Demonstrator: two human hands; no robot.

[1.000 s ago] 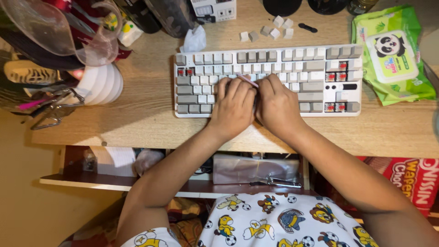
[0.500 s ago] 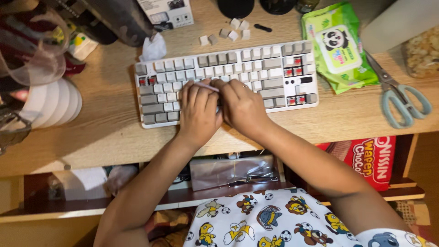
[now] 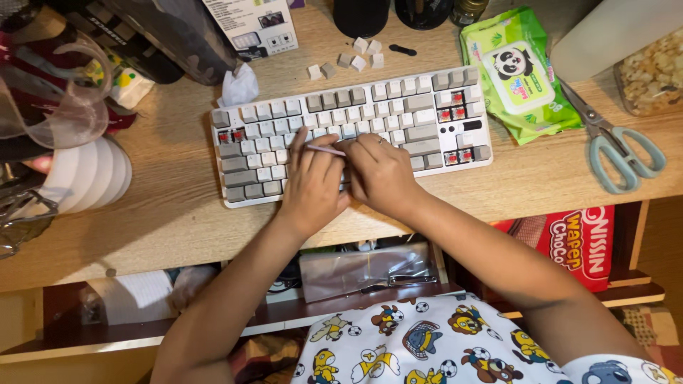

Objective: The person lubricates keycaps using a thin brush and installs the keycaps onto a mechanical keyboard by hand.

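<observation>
A thin pink stick [image 3: 326, 150], like a cotton swab, lies across the keys at the middle of a grey-and-white mechanical keyboard [image 3: 398, 117], which sits slightly tilted on a wooden desk [image 3: 163, 213]. The right hand [image 3: 382, 174] pinches one end of the stick between closed fingertips, the fingers curled narrow over the lower key rows. The left hand [image 3: 311, 186] rests just beside it, touching the keys, its fingers bent and close together, with the fingertips meeting the stick's other end near the middle rows. The two hands touch each other over the keyboard's lower centre.

Several keys are off the board: red switches show at its left end and in a cluster at its right end. Loose keycaps [image 3: 356, 59] lie on the desk just above the keyboard, beside a small black tool [image 3: 403, 50]. A crumpled white tissue [image 3: 238, 87] sits at the board's upper left corner, below a printed box [image 3: 252, 25].

To the right lies a green pack of wet wipes [image 3: 514, 75], then pale blue-handled scissors [image 3: 615, 146] near the desk's edge. A white ribbed object [image 3: 89, 174] stands at the far left. Below the desk, a red snack pack [image 3: 580, 245] rests on a shelf.
</observation>
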